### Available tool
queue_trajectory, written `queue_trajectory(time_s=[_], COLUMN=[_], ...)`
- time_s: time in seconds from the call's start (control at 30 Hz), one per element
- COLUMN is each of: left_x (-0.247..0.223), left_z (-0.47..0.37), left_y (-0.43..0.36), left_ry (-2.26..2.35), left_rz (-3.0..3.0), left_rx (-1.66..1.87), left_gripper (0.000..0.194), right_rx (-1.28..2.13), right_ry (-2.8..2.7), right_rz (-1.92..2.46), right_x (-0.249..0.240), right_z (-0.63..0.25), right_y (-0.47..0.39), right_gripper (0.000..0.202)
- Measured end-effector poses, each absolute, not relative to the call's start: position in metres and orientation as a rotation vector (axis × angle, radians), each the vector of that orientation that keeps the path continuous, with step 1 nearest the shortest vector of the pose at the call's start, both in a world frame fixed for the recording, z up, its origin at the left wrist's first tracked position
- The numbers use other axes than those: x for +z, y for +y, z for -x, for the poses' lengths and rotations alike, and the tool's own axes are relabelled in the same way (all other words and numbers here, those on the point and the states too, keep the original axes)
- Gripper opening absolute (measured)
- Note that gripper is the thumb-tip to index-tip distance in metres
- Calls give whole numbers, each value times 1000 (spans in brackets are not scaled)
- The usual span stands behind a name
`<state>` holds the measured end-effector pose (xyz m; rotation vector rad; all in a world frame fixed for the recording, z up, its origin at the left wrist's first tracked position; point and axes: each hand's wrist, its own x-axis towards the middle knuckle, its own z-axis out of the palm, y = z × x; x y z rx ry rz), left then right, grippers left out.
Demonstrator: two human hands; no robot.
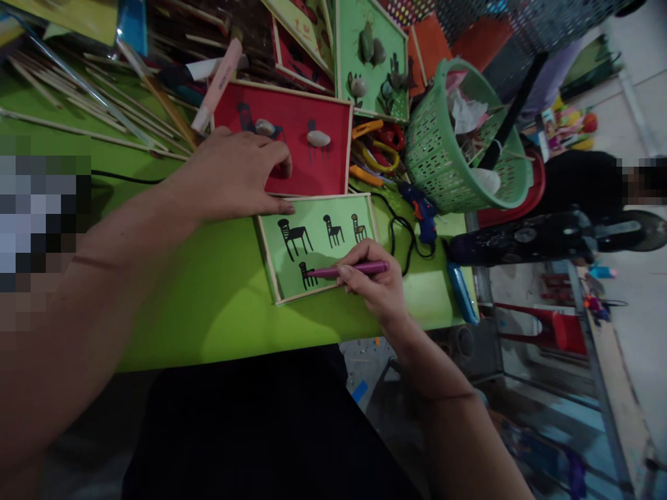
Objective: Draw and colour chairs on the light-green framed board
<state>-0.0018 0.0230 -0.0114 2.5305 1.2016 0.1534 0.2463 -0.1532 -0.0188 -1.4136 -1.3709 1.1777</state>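
A light green card (333,260) edged with thin wooden sticks lies on the table, bearing several drawings of dark chairs. My right hand (378,281) is closed around a purple marker pen (367,268), its tip at the small lower-left chair drawing (306,275). My left hand (244,170) spreads over a red framed card (333,170), thumb at the top edge of the green card, other fingers on the red one. Two pale pebbles sit on the red card, one of them a whitish pebble (318,139) on a chair drawing. I see nothing held in the left hand.
Beyond the cards stand a green framed picture (372,62) with pebbles and a green plastic basket (442,153) holding scraps. Scissors (383,156), a blue glue gun (422,214) and its black cord lie right. Thin wooden sticks (62,90) and a pink marker (219,87) lie left.
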Motion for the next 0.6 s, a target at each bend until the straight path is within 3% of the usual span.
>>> queue_trajectory(time_s=[0.6], left_x=[-13], left_z=[2], left_y=[24], left_ry=[1201], left_rz=[-2536], left_rx=[164], left_gripper=[58], right_rx=[1183], right_ry=[-1344], right_rz=[1388], right_x=[-19], right_z=[-248], right_y=[-153], right_gripper=[26])
